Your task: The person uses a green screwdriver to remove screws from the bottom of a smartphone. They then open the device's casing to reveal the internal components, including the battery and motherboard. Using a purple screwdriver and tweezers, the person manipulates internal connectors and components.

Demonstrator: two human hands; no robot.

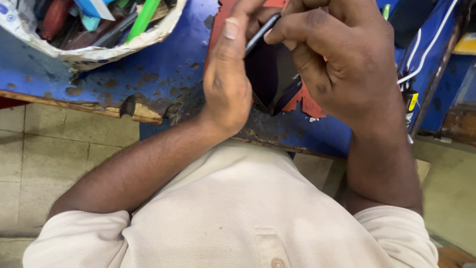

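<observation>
Left hand (225, 82) and right hand (337, 54) raised together, fingers curled.

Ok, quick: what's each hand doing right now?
Left hand: closed against the edge of a dark flat phone, steadying it.
Right hand: closed, pinching a thin dark tool at the phone's edge.

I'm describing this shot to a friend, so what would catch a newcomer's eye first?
First, the two hands at top centre: the left hand and right hand close around a thin dark flat device, held edge-on above a worn blue workbench with chipped paint. Next, at the upper left, a white container crammed with tools, a bright green one sticking out.
</observation>
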